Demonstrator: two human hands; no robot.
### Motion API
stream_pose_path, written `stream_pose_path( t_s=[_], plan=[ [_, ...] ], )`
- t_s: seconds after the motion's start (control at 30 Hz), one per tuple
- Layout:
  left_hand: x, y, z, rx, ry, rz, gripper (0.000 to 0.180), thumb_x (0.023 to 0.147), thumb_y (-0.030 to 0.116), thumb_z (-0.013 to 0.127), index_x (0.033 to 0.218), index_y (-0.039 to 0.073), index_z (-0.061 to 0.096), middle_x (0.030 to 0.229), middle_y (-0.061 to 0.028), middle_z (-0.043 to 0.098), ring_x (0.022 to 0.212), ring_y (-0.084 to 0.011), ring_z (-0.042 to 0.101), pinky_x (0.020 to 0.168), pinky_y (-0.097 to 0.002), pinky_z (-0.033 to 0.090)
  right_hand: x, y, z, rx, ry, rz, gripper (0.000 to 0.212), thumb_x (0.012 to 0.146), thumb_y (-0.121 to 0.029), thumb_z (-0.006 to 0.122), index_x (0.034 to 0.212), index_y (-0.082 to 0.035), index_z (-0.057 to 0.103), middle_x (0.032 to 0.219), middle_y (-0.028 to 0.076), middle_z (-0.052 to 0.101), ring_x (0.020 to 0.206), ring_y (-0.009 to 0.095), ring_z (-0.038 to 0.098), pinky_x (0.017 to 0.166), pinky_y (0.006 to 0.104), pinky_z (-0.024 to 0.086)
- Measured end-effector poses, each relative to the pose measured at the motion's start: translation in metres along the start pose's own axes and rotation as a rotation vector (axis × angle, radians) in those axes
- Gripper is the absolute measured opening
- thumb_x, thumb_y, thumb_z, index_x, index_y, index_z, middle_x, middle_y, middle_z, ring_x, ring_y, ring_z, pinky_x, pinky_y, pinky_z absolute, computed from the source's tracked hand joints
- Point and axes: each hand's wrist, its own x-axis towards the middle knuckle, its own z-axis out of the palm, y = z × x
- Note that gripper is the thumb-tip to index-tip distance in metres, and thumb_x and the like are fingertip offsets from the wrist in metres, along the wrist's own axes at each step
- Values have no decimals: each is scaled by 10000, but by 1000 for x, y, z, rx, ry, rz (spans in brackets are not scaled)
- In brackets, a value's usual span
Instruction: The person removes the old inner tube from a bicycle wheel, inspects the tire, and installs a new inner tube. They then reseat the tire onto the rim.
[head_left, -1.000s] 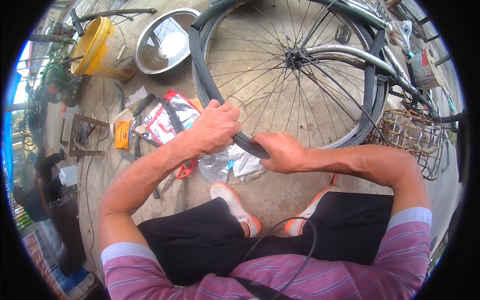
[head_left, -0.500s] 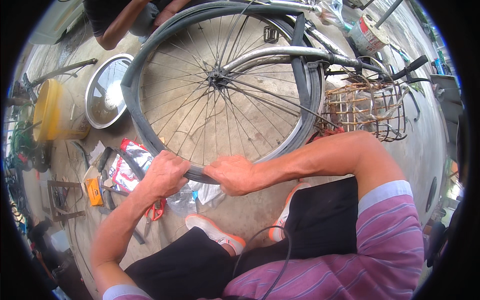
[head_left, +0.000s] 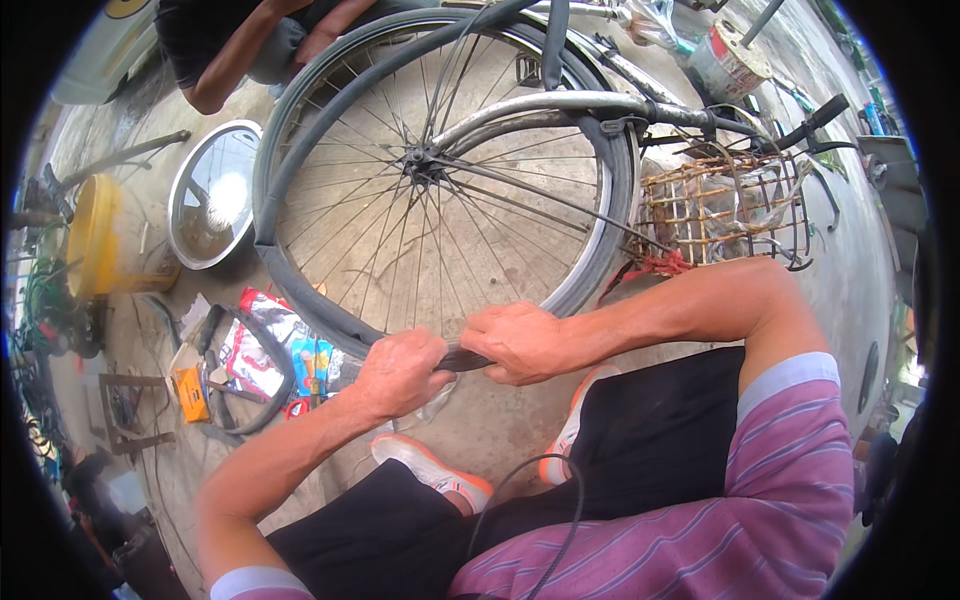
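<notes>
A spoked bicycle wheel [head_left: 424, 166] lies before me, still joined to the silver fork [head_left: 540, 102]. Along its near rim runs a dark tyre [head_left: 305, 292]. My left hand [head_left: 403, 370] is closed round the tyre at the near edge, thumb on the side toward me. Just right of it, my right hand [head_left: 515, 342] grips the same tyre, with a short stretch showing between the two. A grey inner tube [head_left: 553, 50] hangs loose over the far side of the wheel and bends across the spokes at the left. My fingertips are hidden behind the tyre.
Left of the wheel stand a metal basin [head_left: 211, 195] with water and a yellow bucket [head_left: 92, 235]. Loose rubber tubing [head_left: 280, 365], a yellow box [head_left: 191, 394] and a colourful plastic bag [head_left: 262, 350] lie nearer. A rusty wire basket [head_left: 720, 210] is at right. Another person's arm [head_left: 235, 60] shows far left.
Both hands have moved right along the near rim, still gripping the tyre. The loose inner tube has slipped inward over the spokes at the left, and its hanging part at the top has shifted left.
</notes>
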Motion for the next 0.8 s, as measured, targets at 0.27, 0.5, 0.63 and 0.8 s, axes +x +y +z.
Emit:
stream_pose_path(
  t_s=[0.27,0.5,0.63,0.8],
  plan=[
    [11,2,-9,-233,122,-37,294,888,188,835,1143,63,757,1047,-166,739,1014,-388,715,875,-493,569,-11,12,-3,-67,21,-3,362,834,-266,831,1043,-31,652,1023,157,681,1019,386,713,830,524,590],
    [-13,-98,-106,241,552,-321,406,908,191,828,1261,44,691,1160,-171,665,1068,-391,672,925,-496,539,-10,15,-13,-119,-67,-11,363,817,-234,836,1053,-4,683,1025,191,726,1008,411,742,829,531,613],
    [-8,-162,-132,311,632,-577,550,982,380,797,1410,78,629,1305,-194,644,1170,-400,676,989,-508,552,-1,11,-23,-173,-134,-26,394,812,-254,853,1056,4,683,989,201,739,956,422,760,785,532,620],
    [20,-153,-135,255,584,-493,394,998,420,768,1178,71,727,1027,-188,730,971,-417,723,873,-514,567,-2,11,-26,-214,-224,11,417,826,-268,844,1096,-21,644,1051,172,713,1000,406,743,828,531,605]
  ],
)
